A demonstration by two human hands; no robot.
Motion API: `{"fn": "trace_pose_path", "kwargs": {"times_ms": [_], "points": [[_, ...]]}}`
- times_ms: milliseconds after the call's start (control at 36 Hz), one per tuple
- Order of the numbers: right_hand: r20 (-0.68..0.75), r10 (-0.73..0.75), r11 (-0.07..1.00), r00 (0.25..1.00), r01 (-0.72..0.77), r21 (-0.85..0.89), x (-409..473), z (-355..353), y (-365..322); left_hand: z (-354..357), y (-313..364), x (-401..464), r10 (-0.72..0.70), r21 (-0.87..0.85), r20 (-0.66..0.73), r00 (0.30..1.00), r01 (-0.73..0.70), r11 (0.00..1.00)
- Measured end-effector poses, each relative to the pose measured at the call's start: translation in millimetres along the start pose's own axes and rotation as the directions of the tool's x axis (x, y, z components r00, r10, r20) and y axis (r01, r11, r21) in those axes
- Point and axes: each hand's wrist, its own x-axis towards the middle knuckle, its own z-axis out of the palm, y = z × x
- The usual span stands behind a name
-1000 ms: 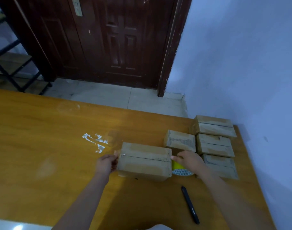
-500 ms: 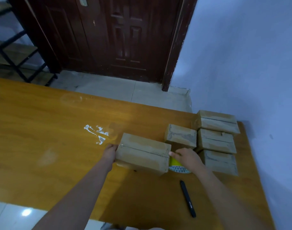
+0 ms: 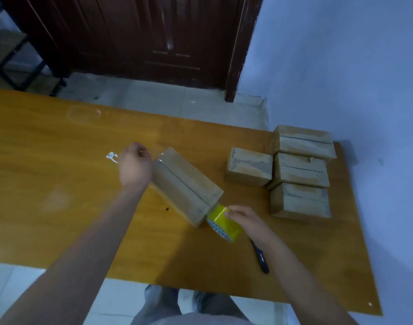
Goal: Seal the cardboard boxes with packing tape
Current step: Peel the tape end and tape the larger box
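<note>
Our right hand (image 3: 246,221) grips the yellow tape roll (image 3: 224,222) against the angled cardboard box (image 3: 185,184) on the table (image 3: 60,195); our blurred left hand (image 3: 135,165) sits at its far end, grasp unclear.

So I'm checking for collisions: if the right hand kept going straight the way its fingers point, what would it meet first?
The right hand already grips the yellow tape roll, fingers pointing up-left. Beyond the roll, the near end of the angled cardboard box probably comes first.

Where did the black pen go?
The black pen lies on the table near its front edge, on the right, just behind the right hand that holds the yellow tape roll.
</note>
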Motion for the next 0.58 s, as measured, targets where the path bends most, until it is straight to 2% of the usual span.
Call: {"fn": "trace_pose_path", "kwargs": {"times_ms": [83,139,167,306,417,583], "points": [[0.056,-0.089,0.994,0.994,0.085,0.071,0,14,13,20,9,-59,0.261,0.032,0.193,0.946,-0.271,0.962],[0.079,-0.102,0.988,0.992,0.091,0.126,-1,23,19,34,9,-98,0.363,0.122,0.314,0.877,-0.417,0.901],[0.075,-0.107,0.983,0.991,0.094,0.155,-2,28,20,41,5,-111,0.398,0.163,0.332,0.855,-0.468,0.869],[0.03,-0.165,0.98,0.986,0.16,0.117,-4,37,28,50,-20,-124,0.456,0.203,0.333,0.826,-0.535,0.82],[0.021,-0.153,0.988,0.988,0.152,0.04,-1,39,28,50,-25,-121,0.495,0.227,0.347,0.797,-0.584,0.78],[-0.206,-0.082,0.99,0.975,0.055,-0.133,10,54,48,55,-27,-119,0.521,0.217,0.314,0.794,-0.594,0.775]]}}
